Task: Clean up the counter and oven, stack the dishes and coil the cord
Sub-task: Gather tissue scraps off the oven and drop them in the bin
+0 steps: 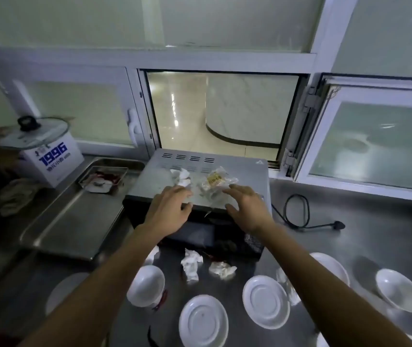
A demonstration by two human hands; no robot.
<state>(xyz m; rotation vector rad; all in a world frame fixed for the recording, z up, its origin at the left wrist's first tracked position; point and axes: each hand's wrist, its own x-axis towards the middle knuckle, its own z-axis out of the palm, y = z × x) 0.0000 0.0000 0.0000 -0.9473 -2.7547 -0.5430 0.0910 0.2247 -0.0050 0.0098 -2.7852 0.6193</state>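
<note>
A grey countertop oven point(240, 169) stands in the middle of the steel counter. On its top lie a crumpled white tissue point(181, 177) and a clear plastic wrapper point(216, 182) with a yellow label. My left hand point(170, 211) hovers open just in front of the tissue. My right hand point(247, 206) is spread open beside the wrapper. Two more crumpled tissues point(192, 263) point(222, 269) lie in front of the oven. White saucers point(203, 321) point(265, 301) and bowls point(146, 285) point(399, 289) are scattered near the front. The black cord point(297, 211) lies loose right of the oven.
A steel tray point(74, 221) sits left of the oven, with a small metal dish of scraps point(103, 177) behind it. A white box with a glass lid point(41, 146) stands at the far left. An open hatch window point(220, 108) is behind the oven.
</note>
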